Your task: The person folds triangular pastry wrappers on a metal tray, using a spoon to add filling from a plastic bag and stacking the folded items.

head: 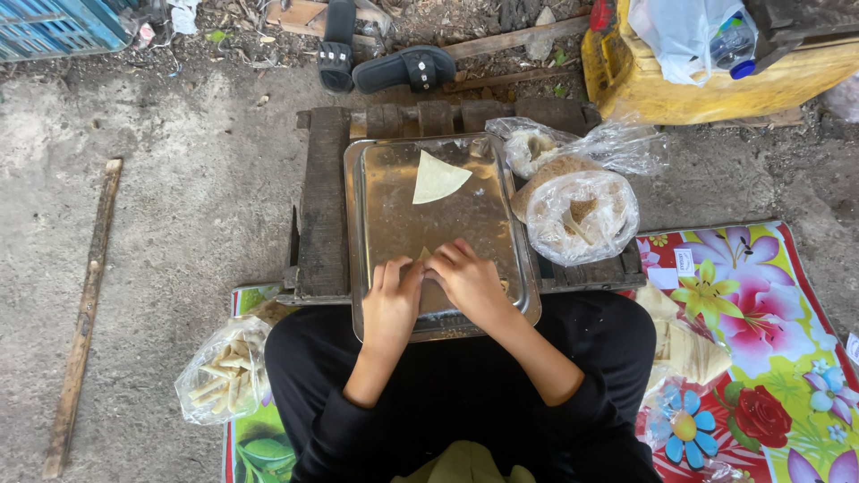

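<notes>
Ground point(179, 224) of bare grey concrete, littered with debris at the far edge. Flowered plastic mat point(761, 358), red, pink and yellow, spread at the near right. Low dark wooden pallet point(322, 206) at centre, bearing a rectangular shiny metal tray point(394, 215) whose near edge reaches over the lap. Black-clothed legs point(447, 385) folded below it. Yellow plastic crate point(680, 89) at far right, topped with a clear bag. Long weathered wooden stick point(85, 313) lying at the left, well apart from the pallet. Pair of black slide sandals point(376, 58) just beyond the pallet's far side. Blue slatted crate point(54, 27) in the far left corner. Clear plastic bag of brownish filling point(582, 215) resting on the pallet just right of the tray. Clear bag of pale rolled sticks point(224, 371) at the near left, beside the knee. Stack of pale thin wrappers point(689, 349) on the mat at the near right. Left hand point(391, 304) and right hand point(467, 282) side by side at the tray's near end, fingertips meeting and pinched on a small pale folded wrapper point(424, 255), mostly hidden beneath them. Pale triangular wrapper sheet point(437, 177) lying flat at the tray's far end, well apart from both hands.
</notes>
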